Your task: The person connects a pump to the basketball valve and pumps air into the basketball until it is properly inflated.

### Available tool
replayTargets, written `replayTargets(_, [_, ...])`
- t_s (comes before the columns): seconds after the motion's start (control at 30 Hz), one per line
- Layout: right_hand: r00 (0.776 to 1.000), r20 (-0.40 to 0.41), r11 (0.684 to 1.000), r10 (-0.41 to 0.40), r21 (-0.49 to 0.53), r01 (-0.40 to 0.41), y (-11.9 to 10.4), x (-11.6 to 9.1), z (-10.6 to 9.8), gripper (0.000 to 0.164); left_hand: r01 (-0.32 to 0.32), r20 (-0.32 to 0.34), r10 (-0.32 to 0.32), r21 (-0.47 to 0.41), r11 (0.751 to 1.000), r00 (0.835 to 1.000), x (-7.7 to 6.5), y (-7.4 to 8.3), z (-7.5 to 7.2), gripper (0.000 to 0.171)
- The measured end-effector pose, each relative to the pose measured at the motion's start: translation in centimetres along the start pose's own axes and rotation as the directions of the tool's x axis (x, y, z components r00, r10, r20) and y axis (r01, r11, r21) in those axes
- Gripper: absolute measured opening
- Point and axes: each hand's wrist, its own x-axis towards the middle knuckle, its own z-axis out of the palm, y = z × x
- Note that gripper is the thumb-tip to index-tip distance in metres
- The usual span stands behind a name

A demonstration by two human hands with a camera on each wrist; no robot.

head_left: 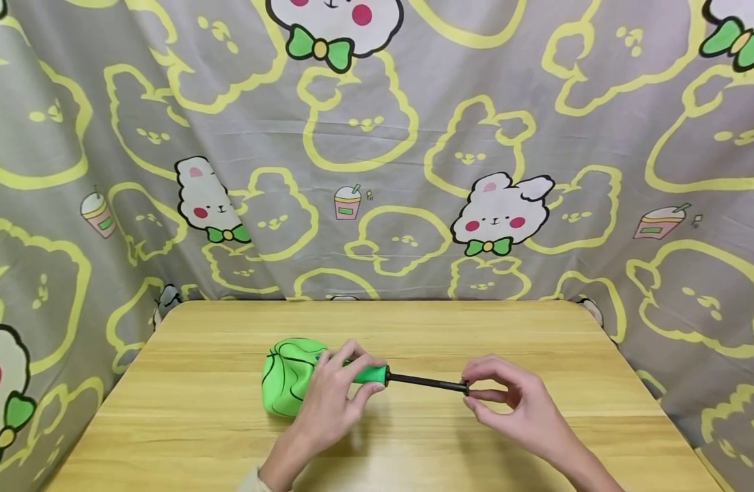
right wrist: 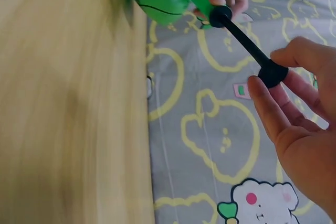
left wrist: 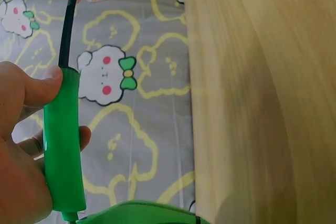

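My left hand (head_left: 334, 400) grips the green barrel of a small hand pump (head_left: 372, 374), with the thumb along its rod end in the left wrist view. From that barrel a long black plunger rod (head_left: 426, 382) is drawn out toward the right. At its far end, the fingertips and thumb of my right hand (head_left: 524, 406) pinch the round black handle (right wrist: 273, 73). A crumpled, partly deflated green ball (head_left: 285, 384) with black lines sits at the pump's other end. A short narrow tip (left wrist: 69, 216) leads from the barrel toward the ball.
The light wooden table (head_left: 414, 454) lies under both hands. Behind it and at both sides hangs a grey curtain (head_left: 389, 184) printed with yellow outlines and white rabbits, close against the table's back edge.
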Motion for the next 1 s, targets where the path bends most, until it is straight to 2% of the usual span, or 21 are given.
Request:
replayTargets(0.27, [0.998, -0.047, 0.997, -0.036, 0.073, 0.039, 0.1, 0.0, -0.6, 0.035, -0.029, -0.035, 0.028, -0.021, 0.999, 0.999, 0.2, 0.1, 0.3, 0.024])
replayTargets(0.53, [0.989, -0.056, 0.985, -0.140, 0.099, 0.144, 0.3, 1.2, 0.6, 0.037, -0.013, -0.067, 0.012, -0.009, 1.000, 0.998, -0.1, 0.4, 0.2, 0.026])
replayTargets(0.7, [0.995, -0.057, 0.995, -0.086, 0.042, 0.089, 0.4, 1.7, 1.2, 0.033, -0.014, -0.082, 0.014, -0.002, 1.000, 0.997, -0.1, 0.7, 0.5, 0.027])
replayTargets(1.0, [0.998, -0.026, 0.996, -0.048, 0.071, 0.050, 0.9, 2.5, 2.5, 0.029, -0.028, -0.077, 0.028, 0.003, 1.000, 0.997, -0.2, 0.9, 0.8, 0.025])
